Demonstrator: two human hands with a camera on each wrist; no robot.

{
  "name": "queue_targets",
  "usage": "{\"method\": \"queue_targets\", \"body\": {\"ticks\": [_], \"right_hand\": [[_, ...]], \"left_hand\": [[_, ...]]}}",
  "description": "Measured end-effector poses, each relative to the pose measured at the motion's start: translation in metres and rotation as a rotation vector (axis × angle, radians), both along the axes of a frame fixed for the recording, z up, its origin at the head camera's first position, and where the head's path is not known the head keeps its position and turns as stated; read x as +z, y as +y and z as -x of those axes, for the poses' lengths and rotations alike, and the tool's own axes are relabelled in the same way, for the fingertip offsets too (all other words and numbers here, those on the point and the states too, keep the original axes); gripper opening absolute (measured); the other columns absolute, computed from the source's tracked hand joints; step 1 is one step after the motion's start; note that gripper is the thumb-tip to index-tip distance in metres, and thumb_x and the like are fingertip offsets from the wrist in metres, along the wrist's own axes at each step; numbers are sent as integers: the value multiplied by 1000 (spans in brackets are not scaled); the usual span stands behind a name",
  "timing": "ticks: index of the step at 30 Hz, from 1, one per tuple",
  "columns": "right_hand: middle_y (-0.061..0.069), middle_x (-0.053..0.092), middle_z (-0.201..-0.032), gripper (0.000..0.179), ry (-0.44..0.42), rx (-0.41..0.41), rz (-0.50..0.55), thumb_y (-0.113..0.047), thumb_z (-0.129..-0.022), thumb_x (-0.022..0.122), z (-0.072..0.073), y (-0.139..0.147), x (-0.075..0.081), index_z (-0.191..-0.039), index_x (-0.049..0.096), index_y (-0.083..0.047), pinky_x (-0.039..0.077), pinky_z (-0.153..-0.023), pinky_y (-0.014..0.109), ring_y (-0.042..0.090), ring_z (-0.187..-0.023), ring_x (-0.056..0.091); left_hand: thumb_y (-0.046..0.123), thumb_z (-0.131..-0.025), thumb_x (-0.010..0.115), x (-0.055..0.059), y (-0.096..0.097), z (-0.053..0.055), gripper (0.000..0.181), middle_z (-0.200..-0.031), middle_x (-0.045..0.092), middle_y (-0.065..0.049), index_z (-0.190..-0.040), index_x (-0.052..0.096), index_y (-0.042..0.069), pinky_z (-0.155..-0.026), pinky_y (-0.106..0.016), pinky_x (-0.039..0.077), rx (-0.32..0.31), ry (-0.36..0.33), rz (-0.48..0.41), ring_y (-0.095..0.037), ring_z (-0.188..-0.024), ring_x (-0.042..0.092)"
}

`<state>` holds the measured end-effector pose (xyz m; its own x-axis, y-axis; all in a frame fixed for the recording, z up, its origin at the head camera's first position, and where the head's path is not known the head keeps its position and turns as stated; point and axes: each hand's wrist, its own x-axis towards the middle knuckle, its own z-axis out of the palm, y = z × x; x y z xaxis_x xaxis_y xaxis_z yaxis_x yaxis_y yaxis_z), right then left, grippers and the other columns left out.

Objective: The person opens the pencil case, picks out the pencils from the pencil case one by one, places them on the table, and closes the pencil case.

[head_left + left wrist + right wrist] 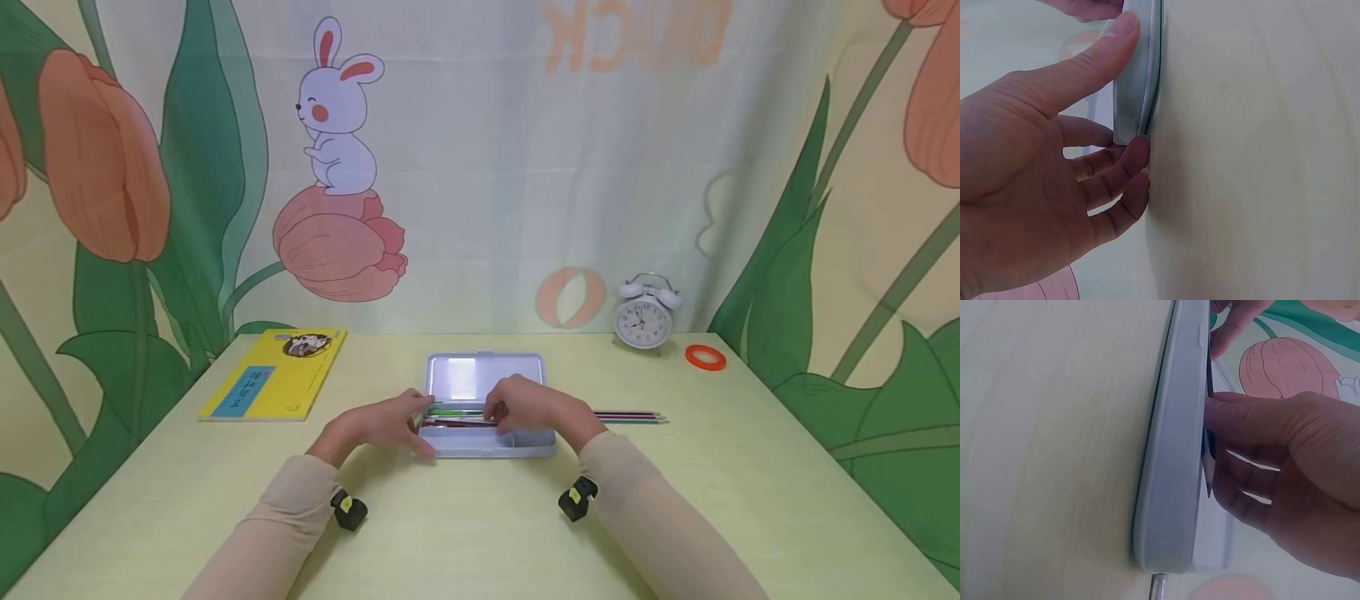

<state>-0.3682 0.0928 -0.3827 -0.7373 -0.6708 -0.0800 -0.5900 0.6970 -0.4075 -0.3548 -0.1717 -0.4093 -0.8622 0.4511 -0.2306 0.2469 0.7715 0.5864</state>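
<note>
A pale grey-blue pencil case lies on the table with its lid raised at the back. My left hand steadies its left end, the thumb on the front wall and the curled fingers around the corner. Over the middle of the case, my right hand pinches a dark pencil between thumb and fingers, its sharpened point showing below them. More pencils and a green pen lie lengthwise inside the case. Behind my right wrist, several pencils lie on the table, tips to the right.
A yellow book lies at the back left of the table. At the back right stand a white twin-bell alarm clock and, flat beside it, an orange-red ring like a tape roll. A printed curtain hangs behind the table.
</note>
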Motion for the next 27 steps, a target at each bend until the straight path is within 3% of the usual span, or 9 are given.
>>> {"method": "queue_targets", "body": {"ticks": [7,12,18,23,27], "right_hand": [[3,72,-95,25,87,40,-4,10,-86,70,-1,6,1,-104,77,-5,52,-83,31,14,-85,61],[3,69,-91,32,100,34,-11,13,-88,61,0,7,3,-108,77,-5,50,-80,30,16,-83,57],[2,54,-73,37,82,41,-23,15,-89,56,-2,6,3,-110,76,-8,43,-76,31,17,-82,53],[-1,45,-69,42,62,35,-18,14,-91,54,-5,7,3,-119,75,-11,42,-73,30,15,-76,50],[-2,35,-65,50,63,49,2,15,-90,53,-6,9,4,-123,74,-16,38,-65,26,12,-65,38]], "left_hand": [[39,-79,85,-1,1,1,102,-144,40,-9,-157,29,6,-103,-43,40,-2,-2,-4,-24,-116,48],[40,-79,85,-1,0,2,101,-143,40,-8,-157,31,7,-103,-42,40,-4,7,6,-24,-116,47],[41,-79,85,-1,0,1,101,-143,40,-8,-157,30,7,-102,-42,41,-4,5,6,-24,-114,49],[39,-79,85,0,0,0,101,-143,40,-9,-157,30,6,-103,-43,41,-1,6,3,-24,-114,49],[38,-79,85,1,0,-1,101,-143,40,-9,-157,30,5,-103,-43,41,0,5,-3,-25,-115,49]]}}
